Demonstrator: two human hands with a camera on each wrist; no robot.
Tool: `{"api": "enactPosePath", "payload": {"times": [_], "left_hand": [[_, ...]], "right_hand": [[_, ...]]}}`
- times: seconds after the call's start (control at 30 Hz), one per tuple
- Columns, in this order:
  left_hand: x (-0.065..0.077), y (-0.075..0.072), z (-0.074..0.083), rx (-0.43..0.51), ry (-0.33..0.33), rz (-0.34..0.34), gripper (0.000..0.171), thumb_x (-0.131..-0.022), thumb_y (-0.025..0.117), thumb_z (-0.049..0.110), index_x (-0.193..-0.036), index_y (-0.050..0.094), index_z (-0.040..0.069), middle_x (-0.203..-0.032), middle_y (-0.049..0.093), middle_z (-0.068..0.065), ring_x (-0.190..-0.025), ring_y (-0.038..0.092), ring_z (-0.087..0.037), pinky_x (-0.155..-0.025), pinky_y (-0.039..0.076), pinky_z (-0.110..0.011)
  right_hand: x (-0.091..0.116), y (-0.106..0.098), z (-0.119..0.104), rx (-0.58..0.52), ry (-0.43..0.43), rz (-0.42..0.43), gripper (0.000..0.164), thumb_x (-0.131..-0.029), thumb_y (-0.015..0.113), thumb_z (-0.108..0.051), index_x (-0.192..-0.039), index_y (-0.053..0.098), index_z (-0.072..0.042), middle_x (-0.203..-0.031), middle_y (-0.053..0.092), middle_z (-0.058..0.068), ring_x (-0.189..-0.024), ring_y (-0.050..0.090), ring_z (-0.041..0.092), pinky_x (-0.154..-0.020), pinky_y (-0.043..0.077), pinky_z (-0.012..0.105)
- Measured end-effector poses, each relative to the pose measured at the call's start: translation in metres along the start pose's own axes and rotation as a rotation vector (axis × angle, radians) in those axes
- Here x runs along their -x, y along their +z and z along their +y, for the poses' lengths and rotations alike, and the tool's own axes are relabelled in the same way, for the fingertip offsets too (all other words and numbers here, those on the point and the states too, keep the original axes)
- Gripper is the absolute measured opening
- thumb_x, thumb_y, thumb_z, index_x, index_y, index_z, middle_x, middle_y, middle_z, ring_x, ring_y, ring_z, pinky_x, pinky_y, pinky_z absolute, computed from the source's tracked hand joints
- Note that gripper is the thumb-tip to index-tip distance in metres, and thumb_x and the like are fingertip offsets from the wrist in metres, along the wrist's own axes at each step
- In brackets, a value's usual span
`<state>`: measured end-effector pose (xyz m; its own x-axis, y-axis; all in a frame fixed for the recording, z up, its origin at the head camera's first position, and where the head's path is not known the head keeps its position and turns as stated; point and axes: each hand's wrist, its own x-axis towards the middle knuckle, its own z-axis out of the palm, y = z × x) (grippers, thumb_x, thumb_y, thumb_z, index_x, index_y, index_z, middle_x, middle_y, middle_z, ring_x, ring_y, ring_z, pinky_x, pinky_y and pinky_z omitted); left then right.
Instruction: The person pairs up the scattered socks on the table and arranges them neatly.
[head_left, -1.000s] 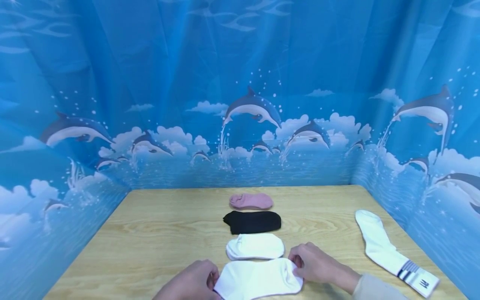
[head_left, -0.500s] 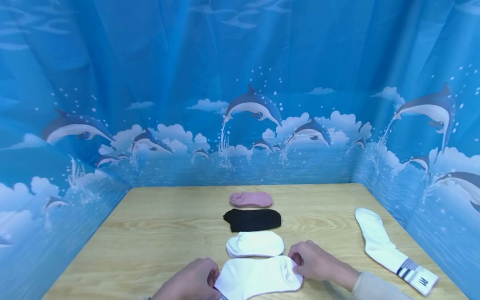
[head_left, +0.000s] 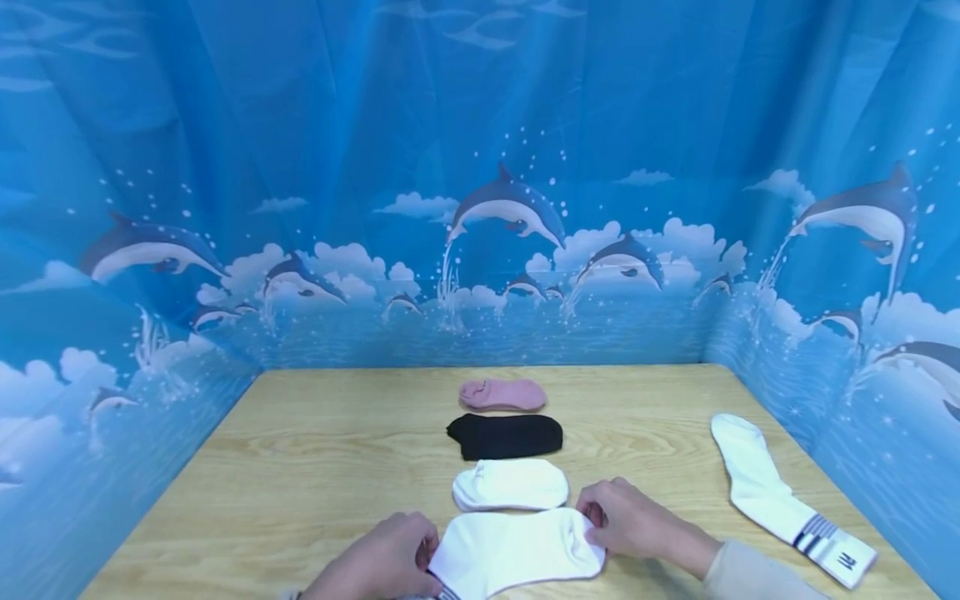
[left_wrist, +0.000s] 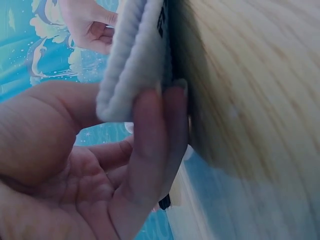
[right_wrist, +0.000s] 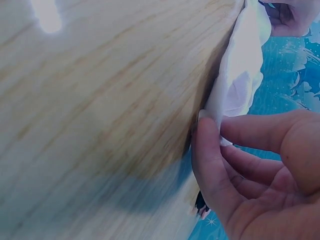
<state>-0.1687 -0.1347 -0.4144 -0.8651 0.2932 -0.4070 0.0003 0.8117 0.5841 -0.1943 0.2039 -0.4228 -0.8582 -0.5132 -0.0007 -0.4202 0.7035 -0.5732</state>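
Observation:
A white sock (head_left: 517,550) with dark stripes near its cuff lies flat across the front of the table. My left hand (head_left: 386,554) pinches it at the left, where the left wrist view shows the thick ribbed cuff (left_wrist: 132,65) between thumb and fingers. At the other end, my right hand (head_left: 630,521) pinches the fabric, and in the right wrist view the thumb and a finger hold its white edge (right_wrist: 216,102). Just behind it lies a shorter white sock (head_left: 510,485). The cuff's lower part is cut off in the head view.
Farther back come a black sock (head_left: 510,437) and a pink sock (head_left: 502,395), in one column. A long white sock (head_left: 772,496) with dark stripes lies at the right of the wooden table (head_left: 315,450). Blue dolphin-print curtains (head_left: 360,167) enclose the back and sides.
Both hands keep their hold and barely move. The head view has tilted down slightly, so the socks and table appear a little higher in it.

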Motion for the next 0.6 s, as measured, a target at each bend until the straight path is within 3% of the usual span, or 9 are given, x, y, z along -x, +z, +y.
{"api": "enactPosePath", "payload": {"times": [0.27, 0.33, 0.47, 0.57, 0.6], "left_hand": [[0.002, 0.001, -0.001, -0.058, 0.003, 0.032, 0.024, -0.080, 0.088, 0.022, -0.083, 0.066, 0.014, -0.079, 0.059, -0.004, -0.075, 0.053, -0.021, -0.065, 0.045, -0.039], [0.002, -0.001, -0.001, -0.100, 0.042, 0.062, 0.025, -0.080, 0.087, 0.027, -0.081, 0.065, 0.017, -0.076, 0.058, -0.001, -0.072, 0.052, -0.018, -0.063, 0.042, -0.034], [0.003, -0.006, 0.006, -0.177, 0.178, 0.209, 0.026, -0.080, 0.088, 0.029, -0.080, 0.064, 0.019, -0.072, 0.057, 0.006, -0.067, 0.048, -0.011, -0.061, 0.038, -0.026], [0.003, -0.009, 0.020, -0.169, 0.233, 0.290, 0.023, -0.079, 0.088, 0.026, -0.086, 0.067, 0.018, -0.077, 0.060, 0.007, -0.069, 0.050, -0.009, -0.061, 0.040, -0.025], [0.002, -0.010, 0.026, -0.149, 0.234, 0.289, 0.022, -0.081, 0.087, 0.025, -0.090, 0.069, 0.018, -0.079, 0.061, 0.007, -0.071, 0.051, -0.009, -0.062, 0.042, -0.025]], "right_hand": [[0.001, 0.000, -0.001, 0.020, 0.031, -0.004, 0.013, -0.082, 0.079, -0.006, -0.090, 0.072, -0.013, -0.071, 0.056, -0.009, -0.068, 0.047, 0.002, -0.061, 0.044, 0.020], [0.001, -0.003, -0.001, 0.045, 0.044, -0.009, 0.010, -0.084, 0.079, -0.010, -0.092, 0.073, -0.014, -0.073, 0.057, -0.011, -0.071, 0.047, 0.002, -0.064, 0.043, 0.021], [0.000, -0.014, 0.001, 0.072, 0.009, -0.012, 0.010, -0.088, 0.075, -0.013, -0.097, 0.073, -0.009, -0.077, 0.063, -0.010, -0.070, 0.052, -0.001, -0.064, 0.046, 0.021], [0.000, -0.028, 0.004, 0.077, -0.029, -0.001, 0.015, -0.089, 0.074, -0.011, -0.101, 0.073, -0.003, -0.079, 0.067, -0.006, -0.068, 0.055, -0.002, -0.061, 0.049, 0.021], [0.000, -0.033, 0.004, 0.087, -0.034, 0.005, 0.016, -0.089, 0.073, -0.011, -0.102, 0.072, -0.002, -0.080, 0.068, -0.005, -0.068, 0.055, -0.002, -0.061, 0.049, 0.021]]}}
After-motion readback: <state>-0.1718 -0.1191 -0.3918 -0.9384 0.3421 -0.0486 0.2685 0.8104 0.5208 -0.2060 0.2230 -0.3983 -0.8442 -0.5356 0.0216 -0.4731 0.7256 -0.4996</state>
